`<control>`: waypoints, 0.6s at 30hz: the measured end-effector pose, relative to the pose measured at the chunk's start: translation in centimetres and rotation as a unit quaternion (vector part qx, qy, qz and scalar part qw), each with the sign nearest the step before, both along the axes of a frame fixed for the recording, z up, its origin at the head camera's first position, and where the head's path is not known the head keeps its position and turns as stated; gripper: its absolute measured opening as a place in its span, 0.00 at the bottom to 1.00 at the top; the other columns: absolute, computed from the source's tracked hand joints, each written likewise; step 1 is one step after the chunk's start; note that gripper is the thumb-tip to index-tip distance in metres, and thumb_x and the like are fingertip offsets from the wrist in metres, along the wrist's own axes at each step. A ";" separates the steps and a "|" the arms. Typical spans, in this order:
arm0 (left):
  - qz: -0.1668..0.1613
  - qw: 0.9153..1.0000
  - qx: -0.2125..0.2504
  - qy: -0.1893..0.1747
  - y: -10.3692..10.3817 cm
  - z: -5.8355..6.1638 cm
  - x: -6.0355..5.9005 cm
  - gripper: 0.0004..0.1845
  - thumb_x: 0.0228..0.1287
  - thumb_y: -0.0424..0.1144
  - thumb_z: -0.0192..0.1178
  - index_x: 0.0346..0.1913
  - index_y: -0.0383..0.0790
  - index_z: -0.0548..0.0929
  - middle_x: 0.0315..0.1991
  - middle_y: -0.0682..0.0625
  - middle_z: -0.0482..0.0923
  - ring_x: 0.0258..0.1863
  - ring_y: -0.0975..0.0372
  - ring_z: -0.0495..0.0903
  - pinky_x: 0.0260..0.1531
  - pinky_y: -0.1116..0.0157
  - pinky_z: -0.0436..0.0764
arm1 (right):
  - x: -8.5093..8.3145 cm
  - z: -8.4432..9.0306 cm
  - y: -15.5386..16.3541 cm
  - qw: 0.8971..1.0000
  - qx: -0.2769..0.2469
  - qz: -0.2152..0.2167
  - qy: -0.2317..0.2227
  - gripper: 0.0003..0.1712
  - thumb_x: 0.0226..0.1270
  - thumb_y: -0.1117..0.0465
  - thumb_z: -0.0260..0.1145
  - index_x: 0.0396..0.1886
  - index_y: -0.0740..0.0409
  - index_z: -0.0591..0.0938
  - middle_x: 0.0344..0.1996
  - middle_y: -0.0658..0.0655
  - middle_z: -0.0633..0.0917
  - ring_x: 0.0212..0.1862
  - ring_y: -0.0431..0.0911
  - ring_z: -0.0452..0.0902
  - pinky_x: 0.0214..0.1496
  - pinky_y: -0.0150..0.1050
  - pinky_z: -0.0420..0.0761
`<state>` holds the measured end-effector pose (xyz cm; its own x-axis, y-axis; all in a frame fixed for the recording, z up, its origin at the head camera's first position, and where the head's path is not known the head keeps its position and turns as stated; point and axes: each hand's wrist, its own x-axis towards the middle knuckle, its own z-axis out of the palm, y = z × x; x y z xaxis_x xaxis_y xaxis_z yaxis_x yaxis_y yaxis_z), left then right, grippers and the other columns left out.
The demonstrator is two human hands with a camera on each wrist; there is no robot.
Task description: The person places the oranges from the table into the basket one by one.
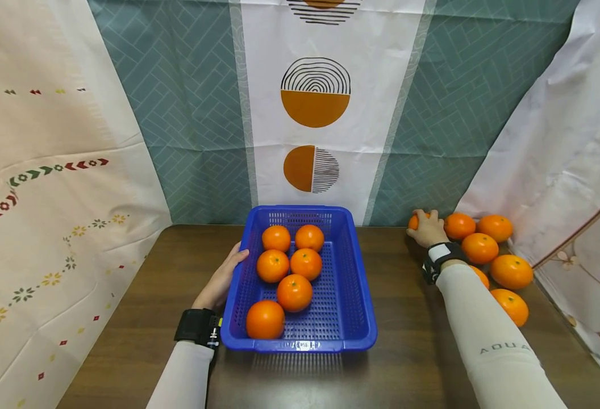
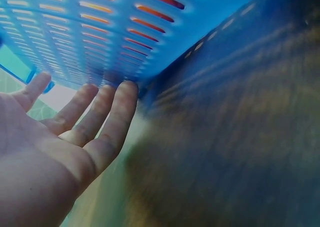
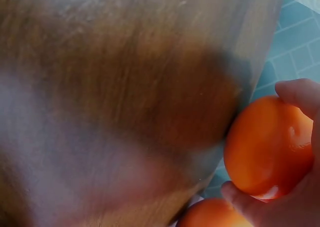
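Note:
A blue plastic basket [image 1: 366,307] stands on the table with several oranges inside, one of them a large orange [image 1: 265,320] in the near left corner. At its left side is my left hand [image 1: 225,275], thumb at the rim. In the left wrist view, the left hand's fingers [image 2: 120,109] reach fairly straight to the slotted outer wall. At the table's back edge my right hand [image 1: 429,230] grips an orange [image 3: 267,147], fingers and thumb on opposite sides of it. The hand covers most of that orange in the head view.
More oranges lie in a group at the right, including one [image 1: 459,226] beside the right hand and one [image 1: 509,307] nearer the front, partly behind the sleeve. The brown wooden table [image 1: 402,363] meets a patterned cloth [image 1: 203,187] at the back.

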<state>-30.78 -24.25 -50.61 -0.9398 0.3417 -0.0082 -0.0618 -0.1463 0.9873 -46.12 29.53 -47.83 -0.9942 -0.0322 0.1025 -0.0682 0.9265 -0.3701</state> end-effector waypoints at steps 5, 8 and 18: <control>0.002 1.000 -0.003 -0.001 0.0 0.0 0.2 0.33 0.85 0.55 0.39 0.84 0.57 0.42 0.79 0.37 0.55 0.62 0.49 0.76 0.57 0.47 0.81 | 0.2 0.1 -0.1 1.000 0.005 -0.002 -0.008 0.37 0.70 0.57 0.64 0.73 0.66 0.61 0.63 0.86 0.55 0.60 0.83 0.59 0.59 0.73 0.70; 0.001 1.000 -0.002 0.000 0.0 -0.1 0.2 0.33 0.85 0.55 0.39 0.84 0.57 0.43 0.78 0.37 0.55 0.62 0.48 0.76 0.57 0.46 0.81 | 0.5 0.0 -0.1 1.000 0.003 -0.006 0.003 0.37 0.70 0.57 0.64 0.72 0.66 0.61 0.61 0.87 0.56 0.59 0.82 0.59 0.59 0.73 0.71; 0.001 1.000 -0.015 0.005 -0.3 -0.3 -0.2 0.34 0.85 0.56 0.39 0.84 0.56 0.41 0.80 0.37 0.53 0.64 0.47 0.75 0.58 0.47 0.80 | 0.9 -0.9 -0.3 0.997 -0.044 -0.025 0.051 0.35 0.70 0.59 0.65 0.71 0.64 0.63 0.62 0.84 0.57 0.58 0.81 0.59 0.59 0.71 0.69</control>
